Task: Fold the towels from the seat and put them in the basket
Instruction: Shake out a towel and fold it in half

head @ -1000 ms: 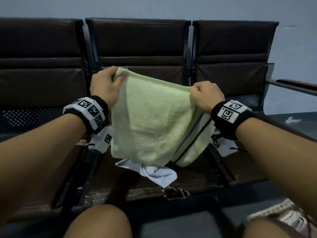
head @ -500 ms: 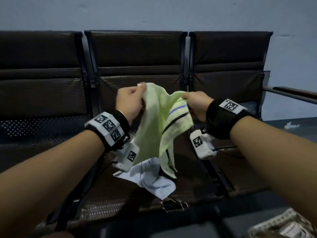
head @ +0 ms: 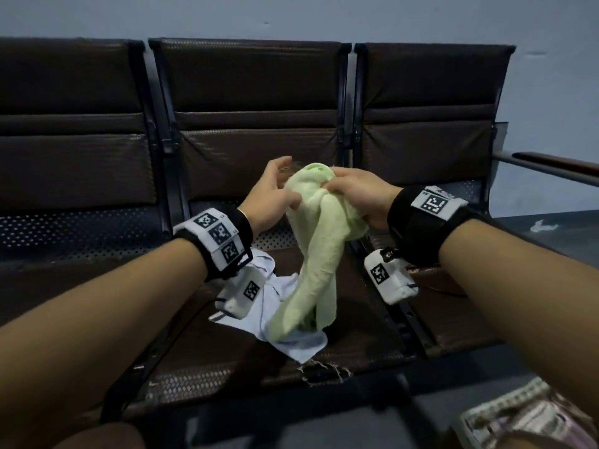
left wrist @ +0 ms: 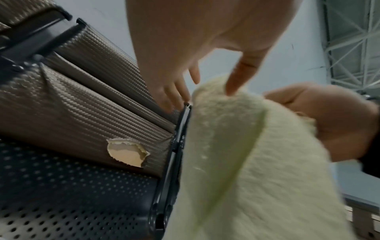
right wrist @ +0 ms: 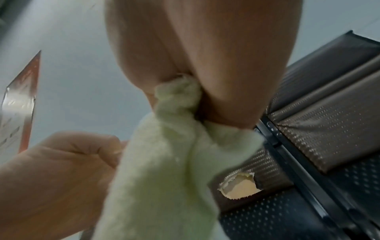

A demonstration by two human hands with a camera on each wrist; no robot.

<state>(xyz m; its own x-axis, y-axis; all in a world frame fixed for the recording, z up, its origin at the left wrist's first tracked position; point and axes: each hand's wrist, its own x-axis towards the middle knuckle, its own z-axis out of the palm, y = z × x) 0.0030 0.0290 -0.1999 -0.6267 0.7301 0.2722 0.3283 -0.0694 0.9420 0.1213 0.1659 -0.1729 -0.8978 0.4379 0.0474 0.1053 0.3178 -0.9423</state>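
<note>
A pale green towel (head: 319, 254) hangs bunched over the middle seat (head: 363, 345), its lower end touching a white towel (head: 285, 335) that lies crumpled there. My right hand (head: 356, 196) grips the green towel's gathered top; in the right wrist view the towel (right wrist: 164, 178) is squeezed inside that hand (right wrist: 205, 48). My left hand (head: 272, 196) is right beside it with fingers spread. In the left wrist view its thumb tip rests on the towel's top edge (left wrist: 236, 162) and the fingers are straight. A woven basket (head: 525, 416) shows at the bottom right.
Three dark brown seats stand in a row against a grey wall. The middle seat's front edge is torn (head: 324, 372). A hole shows in the backrest padding (left wrist: 127, 154). An armrest (head: 551, 163) juts out at the right. My knee (head: 97, 435) is at the bottom left.
The towel was held spread between both hands. The hands came together, the towel now hangs bunched, and my left hand has let its corner go to the right hand.
</note>
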